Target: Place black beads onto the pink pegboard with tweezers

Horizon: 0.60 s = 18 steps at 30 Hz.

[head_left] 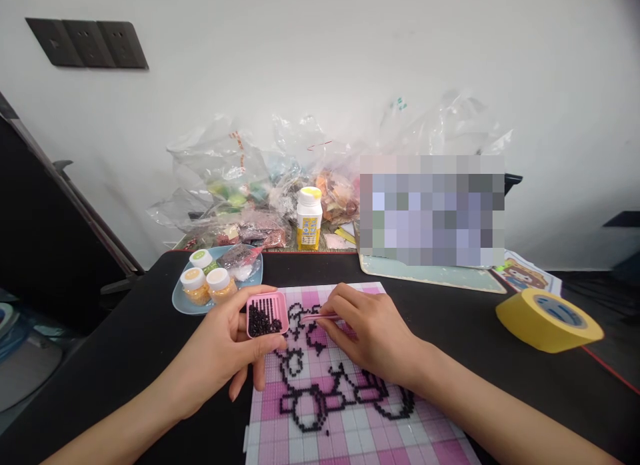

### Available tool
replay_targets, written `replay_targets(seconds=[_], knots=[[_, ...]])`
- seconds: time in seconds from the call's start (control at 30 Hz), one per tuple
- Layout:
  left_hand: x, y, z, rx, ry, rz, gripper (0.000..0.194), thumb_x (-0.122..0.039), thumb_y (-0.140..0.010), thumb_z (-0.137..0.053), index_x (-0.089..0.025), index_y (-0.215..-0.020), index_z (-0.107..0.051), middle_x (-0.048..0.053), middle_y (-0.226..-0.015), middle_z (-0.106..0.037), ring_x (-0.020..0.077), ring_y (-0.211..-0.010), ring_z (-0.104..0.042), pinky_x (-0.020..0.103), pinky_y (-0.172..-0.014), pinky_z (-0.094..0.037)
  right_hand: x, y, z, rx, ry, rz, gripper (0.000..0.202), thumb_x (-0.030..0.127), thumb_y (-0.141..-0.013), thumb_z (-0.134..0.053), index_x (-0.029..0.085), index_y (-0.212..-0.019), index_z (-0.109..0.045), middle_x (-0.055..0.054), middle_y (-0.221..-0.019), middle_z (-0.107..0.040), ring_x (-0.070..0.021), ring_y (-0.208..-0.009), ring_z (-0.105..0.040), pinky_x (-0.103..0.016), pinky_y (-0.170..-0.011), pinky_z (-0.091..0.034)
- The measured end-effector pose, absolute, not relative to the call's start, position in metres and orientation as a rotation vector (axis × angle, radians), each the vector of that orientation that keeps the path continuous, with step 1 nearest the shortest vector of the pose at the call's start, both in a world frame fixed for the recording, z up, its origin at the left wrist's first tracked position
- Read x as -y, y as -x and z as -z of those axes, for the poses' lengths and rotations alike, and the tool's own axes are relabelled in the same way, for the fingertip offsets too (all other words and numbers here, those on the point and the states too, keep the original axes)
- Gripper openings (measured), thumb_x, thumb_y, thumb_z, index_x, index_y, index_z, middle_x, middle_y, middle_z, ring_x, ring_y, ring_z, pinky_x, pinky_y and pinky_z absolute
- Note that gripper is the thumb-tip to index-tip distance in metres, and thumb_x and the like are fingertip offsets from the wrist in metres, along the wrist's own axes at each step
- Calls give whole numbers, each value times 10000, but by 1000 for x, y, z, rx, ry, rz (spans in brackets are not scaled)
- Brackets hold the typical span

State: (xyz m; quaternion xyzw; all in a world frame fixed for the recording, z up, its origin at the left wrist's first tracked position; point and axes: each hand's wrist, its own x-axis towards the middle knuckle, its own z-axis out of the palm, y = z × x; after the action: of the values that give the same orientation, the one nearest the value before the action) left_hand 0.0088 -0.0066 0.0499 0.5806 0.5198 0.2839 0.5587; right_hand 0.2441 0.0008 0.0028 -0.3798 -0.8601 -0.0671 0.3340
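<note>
My left hand [216,348] grips a small pink ridged tray [285,313] by its sides, tilted slightly. Loose black beads [260,322] are heaped toward its lower left, and some lie lined up in the grooves. Pink tweezers [314,316] are pinched in my right hand [373,326], their tips just right of the tray, above the upper part of a pegboard. Whether the tips hold a bead is too small to tell. The pegboard [273,445], over a pink-and-white check, carries outlines of black beads [313,426]. My right hand and forearm hide part of its right side.
At left, a blue plate [181,304] bears small lidded jars [194,286] and a bag of dark beads [239,257]. Behind stand a white-and-yellow bottle [309,218] and several clear bags [220,158]. Yellow tape [530,325] lies at right, near a blurred-out patch.
</note>
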Motion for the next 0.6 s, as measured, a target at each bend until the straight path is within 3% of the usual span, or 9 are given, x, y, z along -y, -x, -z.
replay_targets(seconds=[0.3,0.6], knots=[[7,-9,-50,-1221,-1357,-680,642,-363,-795,-782,-203,-1330,-466,-19,-696,-727,78,-379,-576,106,-306,-360,0,-243,-2,2239,987,186,226,238,-1006,-495,163,-847,-637,-15,-780,-651,-121,-584,-583,-256,-480,-300],[7,-11,-52,-1220,-1361,-680,608,-320,-801,-765,-195,-1317,-469,-82,-602,-658,32,-310,-453,97,-298,-323,-1,-244,-2,2234,981,197,230,250,-1012,-498,166,-851,-639,-11,-779,-649,-120,-580,-586,-247,-482,-303]])
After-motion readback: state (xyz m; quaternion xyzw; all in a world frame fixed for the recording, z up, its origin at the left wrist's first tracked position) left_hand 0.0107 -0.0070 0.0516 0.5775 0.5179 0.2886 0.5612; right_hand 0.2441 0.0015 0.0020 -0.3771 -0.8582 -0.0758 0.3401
